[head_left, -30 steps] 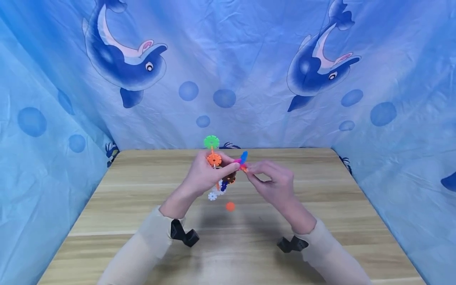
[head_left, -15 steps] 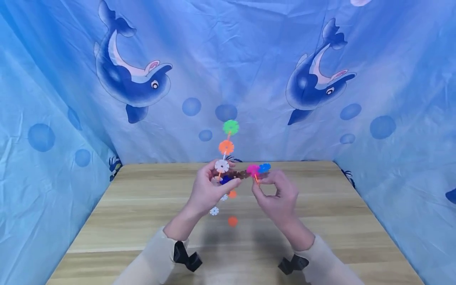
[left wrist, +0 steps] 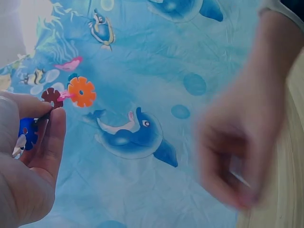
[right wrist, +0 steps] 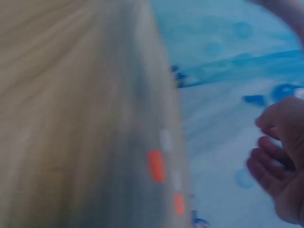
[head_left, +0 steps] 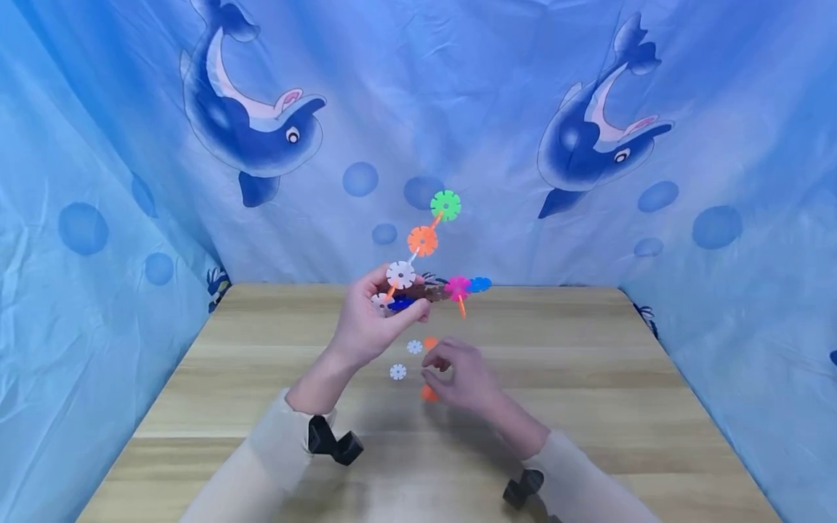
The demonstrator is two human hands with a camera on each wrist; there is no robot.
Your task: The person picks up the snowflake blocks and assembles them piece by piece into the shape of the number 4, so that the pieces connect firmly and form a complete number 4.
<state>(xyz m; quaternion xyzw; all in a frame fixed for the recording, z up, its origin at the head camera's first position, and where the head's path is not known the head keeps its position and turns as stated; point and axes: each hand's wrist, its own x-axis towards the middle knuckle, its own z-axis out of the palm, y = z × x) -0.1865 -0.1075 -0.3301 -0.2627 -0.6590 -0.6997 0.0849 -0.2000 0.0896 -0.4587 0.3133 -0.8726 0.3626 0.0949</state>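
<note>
My left hand [head_left: 373, 323] holds a toy built of slotted plastic discs [head_left: 415, 242] up above the table. Thumb and fingers pinch it by a brown disc [left wrist: 47, 96]; a dark blue disc [left wrist: 29, 137] sits lower, near the palm. One branch climbs through white and orange discs to a green disc [head_left: 451, 212]. Another reaches right, with a pink disc [head_left: 454, 283], a blue disc [head_left: 481, 284] and an orange disc [head_left: 462, 306] seen edge-on. Lower down, my right hand [head_left: 464, 374] hovers beside loose discs, fingers loosely bent and nothing visible between them.
Two loose white discs [head_left: 397, 372] lie on the wooden table [head_left: 261, 407]. Two orange discs [head_left: 429, 394] lie beside them, partly covered by the right hand in the head view. Blue dolphin-print cloth [head_left: 497, 131] stands around the table's back and sides.
My right hand has let go of the orange disc on the pink one and dropped toward the loose discs. In my left hand, the toy has turned so its green end leans right.
</note>
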